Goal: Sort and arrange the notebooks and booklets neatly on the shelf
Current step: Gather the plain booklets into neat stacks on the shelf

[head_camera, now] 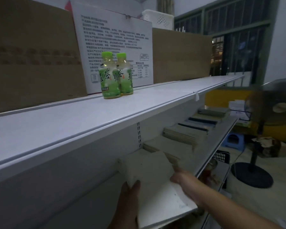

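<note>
White shelving fills my view, two tiers of it. Up on the upper shelf [106,116] two green-capped tea bottles [109,80] stand upright, touching each other, just in front of a white printed box [116,38] with brown cardboard boxes [31,55] on either side.

Down on the lower shelf [221,141], that's where I'm working. My left hand [130,195] comes up from below and grips the near corner of a pale stack of booklets [147,169], fingers curled round its edge. The stack is tilted, raised above the shelf board, close to the back panel. My right hand [180,176] reaches in against the stack's right edge; it's blurred, and I can't tell whether those fingers are clamped on or only touching.

Beyond it, a row of notebook stacks [183,134] lies flat along the lower shelf, one after another towards the far end, tan covers nearest, darker covers further on.

Off to the right, a standing fan [274,106] and a blue stool [233,139] sit on the floor.
</note>
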Motion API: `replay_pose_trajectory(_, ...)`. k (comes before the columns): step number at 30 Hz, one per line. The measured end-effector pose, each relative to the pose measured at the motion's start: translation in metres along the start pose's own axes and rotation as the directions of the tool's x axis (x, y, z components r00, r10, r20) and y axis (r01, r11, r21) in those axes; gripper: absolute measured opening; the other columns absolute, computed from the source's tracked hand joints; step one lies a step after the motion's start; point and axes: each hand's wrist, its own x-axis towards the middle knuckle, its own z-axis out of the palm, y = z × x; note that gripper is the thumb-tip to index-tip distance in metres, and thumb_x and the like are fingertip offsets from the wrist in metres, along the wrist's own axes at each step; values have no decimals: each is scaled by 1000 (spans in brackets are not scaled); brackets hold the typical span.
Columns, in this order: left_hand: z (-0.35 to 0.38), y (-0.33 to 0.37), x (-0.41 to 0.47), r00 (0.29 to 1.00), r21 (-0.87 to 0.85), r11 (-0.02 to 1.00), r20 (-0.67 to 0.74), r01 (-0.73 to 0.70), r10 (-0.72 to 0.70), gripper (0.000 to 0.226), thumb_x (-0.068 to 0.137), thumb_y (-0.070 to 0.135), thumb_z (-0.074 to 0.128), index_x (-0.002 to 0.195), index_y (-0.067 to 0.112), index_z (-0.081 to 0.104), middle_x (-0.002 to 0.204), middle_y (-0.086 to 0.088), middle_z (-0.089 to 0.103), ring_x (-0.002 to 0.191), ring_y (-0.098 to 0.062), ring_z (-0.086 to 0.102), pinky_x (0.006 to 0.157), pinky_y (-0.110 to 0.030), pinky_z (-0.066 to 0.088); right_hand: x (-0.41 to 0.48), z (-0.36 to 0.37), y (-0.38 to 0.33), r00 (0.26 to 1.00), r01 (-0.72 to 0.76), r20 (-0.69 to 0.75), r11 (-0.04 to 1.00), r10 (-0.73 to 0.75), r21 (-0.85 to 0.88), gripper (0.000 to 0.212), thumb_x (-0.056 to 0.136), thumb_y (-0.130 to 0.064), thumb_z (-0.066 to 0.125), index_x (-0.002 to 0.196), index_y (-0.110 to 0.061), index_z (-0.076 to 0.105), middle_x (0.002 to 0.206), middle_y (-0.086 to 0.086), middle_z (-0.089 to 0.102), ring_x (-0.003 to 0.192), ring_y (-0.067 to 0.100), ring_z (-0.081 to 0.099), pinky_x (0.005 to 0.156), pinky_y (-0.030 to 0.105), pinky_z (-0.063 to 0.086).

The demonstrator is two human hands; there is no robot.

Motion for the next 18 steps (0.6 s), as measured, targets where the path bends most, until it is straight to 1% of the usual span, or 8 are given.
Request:
replay_pose_trajectory(2, 11, 3, 7, 999, 9, 1000, 26, 21, -21, 26, 95, 17, 54, 119, 14, 49, 106, -9, 58, 96, -26, 56, 79, -32, 47, 7, -8, -8, 998, 24, -62, 999, -25, -27, 41, 84, 13, 43, 118, -3, 58, 105, 8, 65, 100, 29, 58, 92, 37, 47)
replay_pose_trajectory(5, 29, 7, 20, 993, -18, 996, 89, 83, -81, 24, 94, 27, 55, 114, 17, 47, 116, -10, 57, 103, -28, 57, 94, -42, 47, 20, -20, -19, 994, 70, -75, 996, -75, -63, 46, 83, 17, 42, 120, -7, 52, 112, 6, 55, 99, 23, 51, 73, 19, 47)
replay_pose_trajectory(8, 48, 8, 41, 973, -57, 983, 160, 175, -164, 29, 94, 26, 56, 117, 11, 47, 115, -18, 59, 101, -35, 61, 91, -52, 50, 38, -38, -29, 996, 44, -69, 992, -53, -121, 51, 67, 3, 57, 118, 6, 57, 110, 12, 59, 85, 21, 56, 63, 19, 50)
replay_pose_trajectory(10, 60, 13, 49, 961, -62, 974, 185, 218, -204, 23, 94, 18, 53, 115, 8, 51, 113, -21, 61, 101, -37, 61, 92, -52, 50, 54, -55, -32, 998, 2, -57, 990, -10, -142, 42, 73, 8, 55, 116, 8, 59, 104, 14, 63, 79, 21, 61, 53, 16, 50)
replay_pose_trajectory(12, 72, 18, 58, 957, -38, 975, 203, 221, -209, 12, 95, 12, 48, 103, 10, 57, 108, -20, 64, 100, -37, 62, 93, -51, 50, 72, -75, -36, 999, -23, -44, 985, 15, -171, 35, 82, 14, 49, 114, 7, 61, 102, 17, 68, 84, 29, 66, 56, 20, 52)
replay_pose_trajectory(14, 88, 21, 70, 954, -4, 974, 204, 225, -220, 16, 93, 9, 46, 102, 9, 59, 106, -21, 66, 99, -37, 63, 93, -53, 49, 94, -92, -41, 999, -24, -32, 969, 16, -247, 35, 82, 15, 49, 112, 5, 63, 100, 17, 69, 84, 28, 67, 54, 21, 53)
replay_pose_trajectory(16, 108, 25, 79, 956, -14, 974, 194, 228, -221, 17, 91, 4, 46, 99, 4, 60, 103, -24, 66, 92, -36, 65, 87, -50, 53, 120, -106, -49, 996, -45, -86, 916, 12, -398, 35, 82, 8, 53, 113, -2, 63, 103, 12, 67, 81, 20, 64, 50, 18, 50)
replay_pose_trajectory(18, 130, 28, 93, 964, -13, 973, 139, 232, -228, 14, 89, -1, 48, 93, 2, 61, 98, -24, 66, 83, -33, 65, 76, -43, 55, 146, -120, -57, 995, -34, -95, 783, -32, -621, 34, 79, -3, 58, 111, -9, 67, 109, 9, 67, 85, 19, 62, 59, 22, 53)
